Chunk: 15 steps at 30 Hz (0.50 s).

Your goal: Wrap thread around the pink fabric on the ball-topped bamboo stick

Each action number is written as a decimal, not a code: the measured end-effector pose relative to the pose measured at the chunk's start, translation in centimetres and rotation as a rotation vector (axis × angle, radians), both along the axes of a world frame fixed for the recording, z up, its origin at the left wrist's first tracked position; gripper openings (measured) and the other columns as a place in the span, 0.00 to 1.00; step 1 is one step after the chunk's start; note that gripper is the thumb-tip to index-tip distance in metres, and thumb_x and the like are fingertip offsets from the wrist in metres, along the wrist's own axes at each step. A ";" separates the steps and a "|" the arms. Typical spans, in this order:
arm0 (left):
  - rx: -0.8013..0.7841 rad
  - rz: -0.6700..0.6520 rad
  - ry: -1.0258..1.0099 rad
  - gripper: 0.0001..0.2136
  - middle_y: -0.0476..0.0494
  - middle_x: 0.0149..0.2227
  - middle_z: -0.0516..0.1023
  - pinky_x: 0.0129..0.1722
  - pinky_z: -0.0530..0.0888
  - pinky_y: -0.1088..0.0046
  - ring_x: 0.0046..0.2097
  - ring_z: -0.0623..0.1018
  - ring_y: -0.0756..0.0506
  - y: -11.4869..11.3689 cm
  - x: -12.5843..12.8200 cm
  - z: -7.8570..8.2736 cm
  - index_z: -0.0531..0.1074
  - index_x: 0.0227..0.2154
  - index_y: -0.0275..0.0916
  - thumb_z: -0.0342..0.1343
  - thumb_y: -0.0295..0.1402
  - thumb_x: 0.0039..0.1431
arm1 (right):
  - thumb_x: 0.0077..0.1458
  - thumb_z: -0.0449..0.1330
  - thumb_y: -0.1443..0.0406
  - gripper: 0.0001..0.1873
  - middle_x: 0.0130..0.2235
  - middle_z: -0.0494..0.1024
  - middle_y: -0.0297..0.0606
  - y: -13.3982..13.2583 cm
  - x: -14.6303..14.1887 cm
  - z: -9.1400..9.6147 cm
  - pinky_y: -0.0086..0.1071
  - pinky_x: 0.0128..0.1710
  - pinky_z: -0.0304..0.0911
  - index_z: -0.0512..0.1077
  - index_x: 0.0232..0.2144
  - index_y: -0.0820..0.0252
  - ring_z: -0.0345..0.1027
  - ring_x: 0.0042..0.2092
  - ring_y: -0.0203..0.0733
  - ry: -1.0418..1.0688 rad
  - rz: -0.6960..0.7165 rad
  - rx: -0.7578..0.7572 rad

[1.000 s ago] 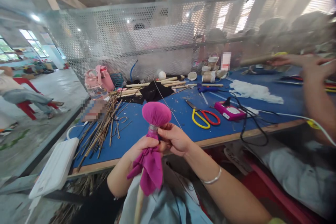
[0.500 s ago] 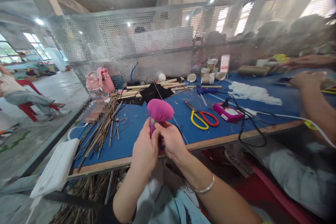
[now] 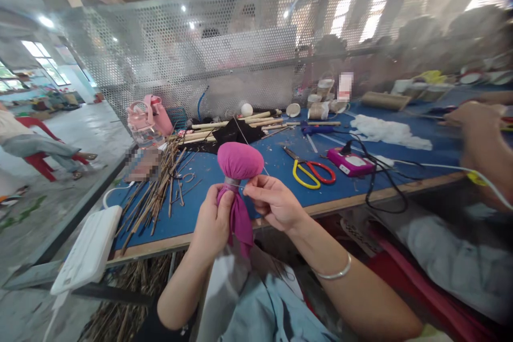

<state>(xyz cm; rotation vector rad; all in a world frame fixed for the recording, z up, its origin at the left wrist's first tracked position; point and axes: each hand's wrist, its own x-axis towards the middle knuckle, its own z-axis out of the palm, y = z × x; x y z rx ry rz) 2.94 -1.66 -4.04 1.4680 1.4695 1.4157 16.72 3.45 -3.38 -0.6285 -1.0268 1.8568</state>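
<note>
At centre frame my left hand (image 3: 214, 222) is clenched round the pink bundle (image 3: 239, 161) just below its bound neck, holding it upright over the near edge of the desk (image 3: 200, 206). My right hand (image 3: 274, 203) has its fingertips pinched together at that neck. A thin thread (image 3: 250, 145) runs up from there. Scissors (image 3: 308, 171) lie further right.

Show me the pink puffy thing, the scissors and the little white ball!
Pink cloth ball (image 3: 240, 160): head view, on its rounded top.
Scissors (image 3: 297, 160): head view, where the blades meet the handles.
White ball (image 3: 247, 109): head view, on its middle.
</note>
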 end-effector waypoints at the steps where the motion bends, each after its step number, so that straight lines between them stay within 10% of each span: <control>1: -0.005 -0.009 -0.027 0.13 0.48 0.30 0.71 0.35 0.64 0.75 0.33 0.69 0.47 -0.1 0.0 0.0 0.69 0.36 0.38 0.49 0.43 0.59 | 0.34 0.69 0.63 0.18 0.16 0.60 0.23 0.0 0.0 0.0 0.23 0.14 0.31 0.62 0.19 0.62 0.39 0.15 0.21 0.012 0.006 -0.010; 15: -0.284 -0.279 -0.413 0.22 0.51 0.23 0.70 0.26 0.64 0.77 0.24 0.65 0.52 -0.5 -0.6 0.6 0.72 0.31 0.35 0.49 0.53 0.54 | 0.28 0.73 0.61 0.23 0.13 0.51 0.19 1.5 -0.7 -0.4 0.22 0.13 0.30 0.60 0.18 0.61 0.36 0.15 0.21 0.024 0.130 0.001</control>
